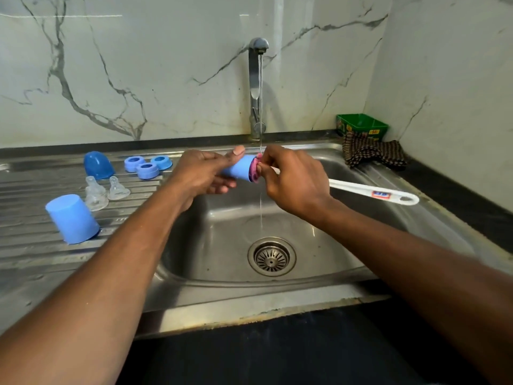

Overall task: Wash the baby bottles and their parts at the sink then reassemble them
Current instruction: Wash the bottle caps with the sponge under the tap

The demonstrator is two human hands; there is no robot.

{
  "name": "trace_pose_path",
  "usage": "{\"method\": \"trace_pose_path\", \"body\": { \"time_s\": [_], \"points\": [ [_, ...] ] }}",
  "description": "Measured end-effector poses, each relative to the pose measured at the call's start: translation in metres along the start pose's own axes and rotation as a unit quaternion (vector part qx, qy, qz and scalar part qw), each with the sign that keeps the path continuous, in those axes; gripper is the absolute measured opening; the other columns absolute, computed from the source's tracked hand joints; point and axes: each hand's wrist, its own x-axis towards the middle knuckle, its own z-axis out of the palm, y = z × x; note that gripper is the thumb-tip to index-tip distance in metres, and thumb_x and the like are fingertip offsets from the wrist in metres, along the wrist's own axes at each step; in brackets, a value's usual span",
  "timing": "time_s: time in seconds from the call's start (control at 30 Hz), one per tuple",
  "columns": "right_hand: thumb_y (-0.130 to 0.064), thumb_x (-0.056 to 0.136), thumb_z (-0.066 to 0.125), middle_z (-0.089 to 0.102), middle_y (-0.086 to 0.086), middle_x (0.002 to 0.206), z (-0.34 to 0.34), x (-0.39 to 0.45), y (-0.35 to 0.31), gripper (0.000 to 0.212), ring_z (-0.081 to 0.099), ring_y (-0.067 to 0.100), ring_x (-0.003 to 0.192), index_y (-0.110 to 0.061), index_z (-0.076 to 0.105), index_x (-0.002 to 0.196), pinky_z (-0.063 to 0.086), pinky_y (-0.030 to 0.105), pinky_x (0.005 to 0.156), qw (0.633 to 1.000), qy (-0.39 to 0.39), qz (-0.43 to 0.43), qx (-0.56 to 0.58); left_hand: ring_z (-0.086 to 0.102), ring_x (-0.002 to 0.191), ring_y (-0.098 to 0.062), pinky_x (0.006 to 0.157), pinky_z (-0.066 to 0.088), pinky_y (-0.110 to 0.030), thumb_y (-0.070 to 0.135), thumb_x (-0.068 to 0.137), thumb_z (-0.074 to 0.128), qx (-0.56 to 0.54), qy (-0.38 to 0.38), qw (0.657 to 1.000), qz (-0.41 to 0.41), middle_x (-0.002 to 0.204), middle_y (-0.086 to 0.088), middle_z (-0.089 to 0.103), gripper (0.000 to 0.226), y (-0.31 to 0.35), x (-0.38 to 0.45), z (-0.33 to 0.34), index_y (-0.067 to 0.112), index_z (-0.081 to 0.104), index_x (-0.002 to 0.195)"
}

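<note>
Left hand (205, 173) grips blue cap (241, 168) under tap stream; right hand (294, 182), at 3 o'clock, grips brush (372, 193) inside it.

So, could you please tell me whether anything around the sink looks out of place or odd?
Mostly no. The blue cup on the drainboard stands upside down and tilted, and the sink's front edge looks chipped and stained.

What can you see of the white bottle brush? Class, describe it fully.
The long white plastic bottle brush lies nearly level over the steel sink basin. Its pink bristle head sits in the mouth of the light blue plastic cap. The right hand pinches it near the head. Its flat handle bears a red-blue label and ends in a hanging hole.
</note>
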Motion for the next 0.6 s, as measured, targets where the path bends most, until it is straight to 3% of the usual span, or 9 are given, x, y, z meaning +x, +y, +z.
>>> {"method": "trace_pose_path", "body": {
  "time_s": [0.07, 0.13, 0.17, 0.23, 0.27, 0.3, 0.4, 0.5, 0.6],
  "points": [
    [-0.034, 0.093, 0.059, 0.07, 0.002, 0.096, -0.002, 0.0, -0.002, 0.011, 0.061, 0.026, 0.087, -0.026, 0.064, 0.099, 0.039, 0.032, 0.066, 1.0, 0.0, 0.016, 0.013, 0.073, 0.077, -0.02, 0.064, 0.059, -0.025, 0.045, 0.065, 0.078, -0.056, -0.041, 0.998, 0.0, 0.099, -0.019, 0.074, 0.062, -0.005, -0.001, 0.003, 0.004, 0.07, 0.111],
    [-0.026, 0.091, 0.063, 0.066, 0.001, 0.08, -0.001, 0.005, -0.001, 0.006, 0.058, 0.017, 0.065, -0.022, 0.066, 0.087, 0.042, 0.026, 0.057, 0.978, -0.022, 0.108, 0.176, 0.073, 0.082, -0.019, 0.072, 0.061, -0.029, 0.029, 0.07, 0.077, -0.127, -0.046, 0.99, 0.03, 0.108, -0.017, 0.072, 0.05, -0.005, -0.002, 0.011, 0.008, 0.066, 0.115],
    [-0.02, 0.092, 0.06, 0.06, 0.0, 0.069, -0.005, 0.009, 0.0, 0.009, 0.05, 0.011, 0.049, -0.018, 0.064, 0.084, 0.036, 0.021, 0.047, 0.929, -0.069, 0.179, 0.317, 0.073, 0.085, -0.019, 0.074, 0.061, -0.031, 0.019, 0.074, 0.074, -0.173, -0.05, 0.982, 0.058, 0.111, -0.014, 0.071, 0.044, -0.002, -0.001, 0.015, 0.012, 0.064, 0.115],
    [-0.016, 0.098, 0.049, 0.045, -0.005, 0.058, -0.014, 0.013, 0.003, 0.014, 0.026, 0.003, 0.034, -0.014, 0.055, 0.085, 0.017, 0.016, 0.034, 0.755, -0.21, 0.288, 0.55, 0.069, 0.098, -0.017, 0.078, 0.06, -0.031, 0.006, 0.077, 0.07, -0.263, -0.079, 0.956, 0.105, 0.116, -0.006, 0.068, 0.044, 0.006, -0.003, 0.019, 0.018, 0.061, 0.118],
    [-0.017, 0.1, 0.045, 0.041, -0.007, 0.057, -0.018, 0.015, 0.006, 0.015, 0.02, 0.002, 0.034, -0.015, 0.052, 0.086, 0.012, 0.015, 0.031, 0.705, -0.251, 0.29, 0.597, 0.067, 0.105, -0.017, 0.081, 0.06, -0.031, 0.006, 0.074, 0.071, -0.302, -0.102, 0.941, 0.117, 0.12, -0.004, 0.067, 0.05, 0.008, -0.004, 0.019, 0.02, 0.06, 0.121],
    [-0.017, 0.101, 0.043, 0.04, -0.007, 0.056, -0.02, 0.015, 0.006, 0.015, 0.019, 0.001, 0.034, -0.016, 0.05, 0.087, 0.011, 0.015, 0.031, 0.695, -0.267, 0.274, 0.609, 0.065, 0.109, -0.018, 0.083, 0.059, -0.031, 0.009, 0.07, 0.074, -0.332, -0.125, 0.927, 0.119, 0.123, -0.003, 0.066, 0.056, 0.009, -0.006, 0.019, 0.022, 0.06, 0.123],
    [-0.013, 0.099, 0.052, 0.048, -0.002, 0.057, -0.014, 0.014, 0.0, 0.017, 0.027, 0.004, 0.034, -0.015, 0.055, 0.083, 0.018, 0.015, 0.036, 0.8, -0.166, 0.23, 0.529, 0.067, 0.11, -0.024, 0.084, 0.059, -0.036, 0.027, 0.069, 0.077, -0.36, -0.131, 0.919, 0.09, 0.124, -0.007, 0.066, 0.057, 0.01, -0.007, 0.017, 0.025, 0.062, 0.124],
    [-0.02, 0.093, 0.064, 0.063, 0.003, 0.068, 0.0, 0.012, -0.003, 0.022, 0.057, 0.015, 0.055, -0.023, 0.056, 0.073, 0.043, 0.028, 0.055, 0.938, -0.001, 0.13, 0.322, 0.069, 0.103, -0.022, 0.084, 0.055, -0.035, 0.059, 0.077, 0.072, -0.275, 0.004, 0.961, 0.014, 0.115, -0.001, 0.069, 0.047, 0.02, -0.008, 0.021, 0.029, 0.065, 0.112],
    [-0.03, 0.094, 0.06, 0.07, 0.006, 0.092, -0.002, 0.004, -0.008, 0.007, 0.063, 0.031, 0.085, -0.024, 0.061, 0.098, 0.039, 0.035, 0.063, 0.997, 0.026, 0.026, 0.071, 0.061, 0.071, -0.015, 0.063, 0.05, -0.026, 0.066, 0.076, 0.07, -0.206, 0.096, 0.971, -0.075, 0.088, -0.002, 0.068, 0.048, 0.021, -0.011, 0.021, 0.022, 0.065, 0.097]
  ]
}}
